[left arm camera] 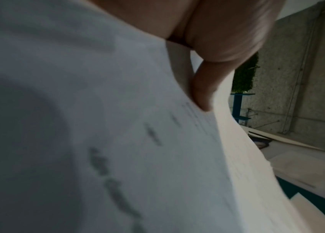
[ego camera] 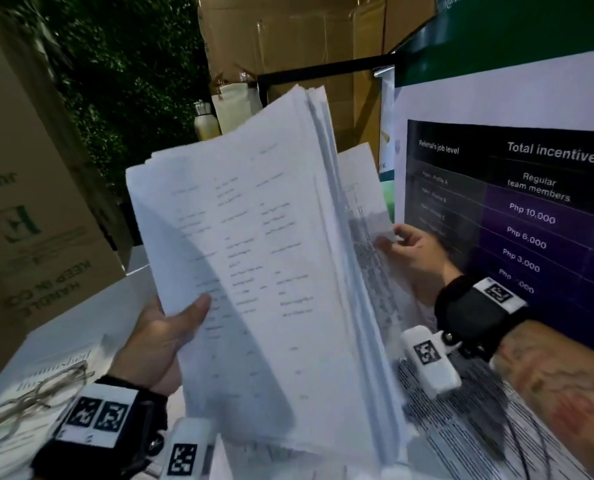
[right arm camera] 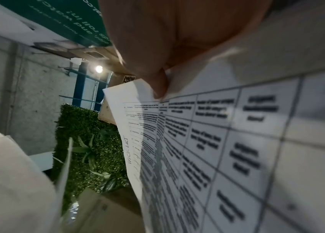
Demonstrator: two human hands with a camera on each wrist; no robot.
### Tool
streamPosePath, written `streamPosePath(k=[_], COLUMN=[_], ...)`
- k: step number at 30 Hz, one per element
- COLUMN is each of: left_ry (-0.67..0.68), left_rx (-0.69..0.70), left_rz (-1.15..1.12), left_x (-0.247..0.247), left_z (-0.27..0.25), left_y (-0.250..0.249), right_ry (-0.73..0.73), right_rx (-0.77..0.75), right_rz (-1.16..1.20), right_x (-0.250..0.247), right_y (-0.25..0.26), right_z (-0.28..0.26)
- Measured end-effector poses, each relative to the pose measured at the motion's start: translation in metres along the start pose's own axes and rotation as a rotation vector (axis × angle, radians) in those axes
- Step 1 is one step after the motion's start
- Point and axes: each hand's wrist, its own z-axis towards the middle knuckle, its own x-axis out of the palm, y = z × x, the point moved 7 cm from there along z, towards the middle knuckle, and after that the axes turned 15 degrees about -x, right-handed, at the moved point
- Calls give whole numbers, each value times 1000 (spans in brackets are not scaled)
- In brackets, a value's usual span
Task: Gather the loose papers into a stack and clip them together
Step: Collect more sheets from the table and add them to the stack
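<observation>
Currently gathering: left hand [ego camera: 157,344] is gripping the paper stack [ego camera: 261,271]; right hand [ego camera: 417,258] is pinching a table-printed sheet [right arm camera: 207,141] behind the stack. Next: squaring edges, then clipping.

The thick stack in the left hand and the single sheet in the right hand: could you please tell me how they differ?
The stack is many sheets thick; the sheet is one page. The stack's top page carries sparse lines of text; the sheet carries a dense ruled table. The left hand grips the stack; the right hand pinches the sheet. Both are white printed paper.
</observation>
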Motion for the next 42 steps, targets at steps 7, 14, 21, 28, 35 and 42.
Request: streamPosePath(k=[7, 14, 21, 28, 35, 42], left_ry=[-71, -167, -221, -137, -204, -139], left_rx=[-210, -54, 428, 328, 401, 230], left_rz=[30, -5, 208, 175, 178, 293], left_x=[0, -5, 26, 18, 30, 11], left_z=[5, 0, -27, -29, -30, -24], left_y=[13, 2, -45, -37, -58, -15], right_ry=[84, 220, 138, 247, 244, 325], right_rx=[144, 165, -141, -100, -150, -1], right_rz=[283, 134, 194, 183, 97, -32], right_x=[62, 75, 83, 77, 97, 91], right_y=[-19, 3, 51, 37, 59, 20], right_z=[-33, -50, -43, -42, -36, -52])
